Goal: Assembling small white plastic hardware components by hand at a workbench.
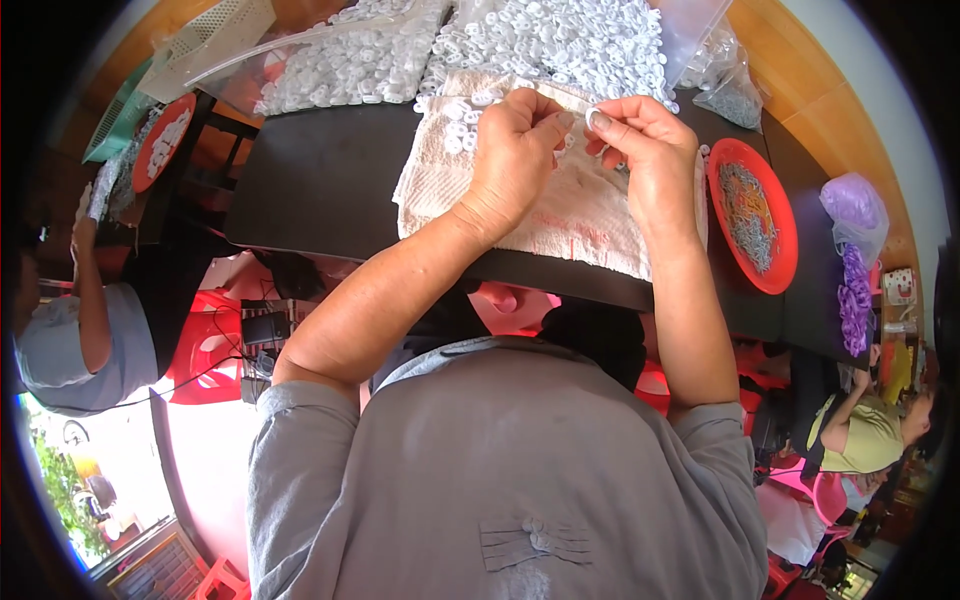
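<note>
A dark surface (330, 180) carries a heap of small white plastic rings (560, 40), a white cloth (560, 210) and a red plate (785, 215) of small metal parts at the right. Over the cloth, the left hand (515, 150) and right hand (645, 145) meet, fingertips pinched narrowly together on a tiny white piece (585, 122), too small to identify.

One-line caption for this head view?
Left hand and right hand pinch a small white part above a towel, white plastic pieces behind.
</note>
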The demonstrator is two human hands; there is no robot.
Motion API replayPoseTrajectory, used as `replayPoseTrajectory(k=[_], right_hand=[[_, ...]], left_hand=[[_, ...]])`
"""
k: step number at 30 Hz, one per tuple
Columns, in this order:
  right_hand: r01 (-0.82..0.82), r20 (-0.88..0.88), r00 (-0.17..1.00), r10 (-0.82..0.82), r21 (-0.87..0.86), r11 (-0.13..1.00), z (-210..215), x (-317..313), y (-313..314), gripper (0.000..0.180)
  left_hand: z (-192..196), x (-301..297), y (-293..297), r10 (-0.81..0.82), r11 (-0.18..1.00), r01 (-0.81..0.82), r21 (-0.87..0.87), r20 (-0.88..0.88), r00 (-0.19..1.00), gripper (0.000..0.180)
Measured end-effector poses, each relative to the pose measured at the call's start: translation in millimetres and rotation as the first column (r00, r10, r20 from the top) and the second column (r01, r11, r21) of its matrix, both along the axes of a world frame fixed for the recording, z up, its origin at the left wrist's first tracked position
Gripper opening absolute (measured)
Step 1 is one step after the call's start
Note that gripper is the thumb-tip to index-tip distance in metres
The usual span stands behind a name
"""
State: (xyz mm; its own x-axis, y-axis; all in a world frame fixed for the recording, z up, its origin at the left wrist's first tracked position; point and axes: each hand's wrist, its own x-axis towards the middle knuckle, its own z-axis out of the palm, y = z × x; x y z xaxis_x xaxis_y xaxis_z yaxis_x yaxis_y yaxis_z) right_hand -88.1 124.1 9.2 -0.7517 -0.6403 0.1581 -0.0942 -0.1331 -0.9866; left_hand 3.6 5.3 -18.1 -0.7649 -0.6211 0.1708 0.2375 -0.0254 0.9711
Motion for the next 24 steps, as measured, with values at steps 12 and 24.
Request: replayPoseTrajectory(k=[12, 24], right_hand=[[-0.038, 0.008, 0.999, 0.038, 0.004, 0.999, -2, 5, -1, 0.010], [-0.221, 0.230, 0.946, 0.229, -0.062, 0.973, 4, -15, 15, 0.016]], left_hand=[[8, 5, 5, -0.080, 0.993, 0.080, 0.091, -0.002, 0.997, 0.012], [18, 8, 5, -0.218, 0.970, 0.226, 0.085, -0.098, 0.971, 0.014]])
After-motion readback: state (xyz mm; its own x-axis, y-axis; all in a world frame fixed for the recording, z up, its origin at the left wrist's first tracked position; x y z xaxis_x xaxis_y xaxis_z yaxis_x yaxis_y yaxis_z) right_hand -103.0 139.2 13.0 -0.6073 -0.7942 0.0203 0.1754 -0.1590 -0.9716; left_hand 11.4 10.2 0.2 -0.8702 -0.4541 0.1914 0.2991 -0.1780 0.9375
